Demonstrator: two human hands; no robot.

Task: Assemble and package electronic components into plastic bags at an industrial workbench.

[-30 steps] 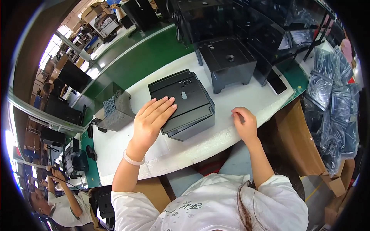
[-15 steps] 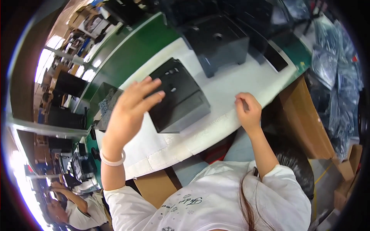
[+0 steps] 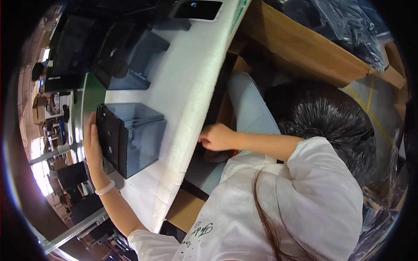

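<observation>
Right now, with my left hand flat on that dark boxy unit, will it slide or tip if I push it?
The dark boxy unit looks stiff, a hard moulded shell with flat faces, so it should not flex. It sits broad on the white table, so sliding seems likelier than tipping. The left hand presses one face only; pushing high might rock it.

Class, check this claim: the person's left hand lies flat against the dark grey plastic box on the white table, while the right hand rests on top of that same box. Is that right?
Not quite. In the head view the left hand does lie flat against the dark grey plastic box on the white table, but the right hand is off the box, at the table's near edge.
</observation>
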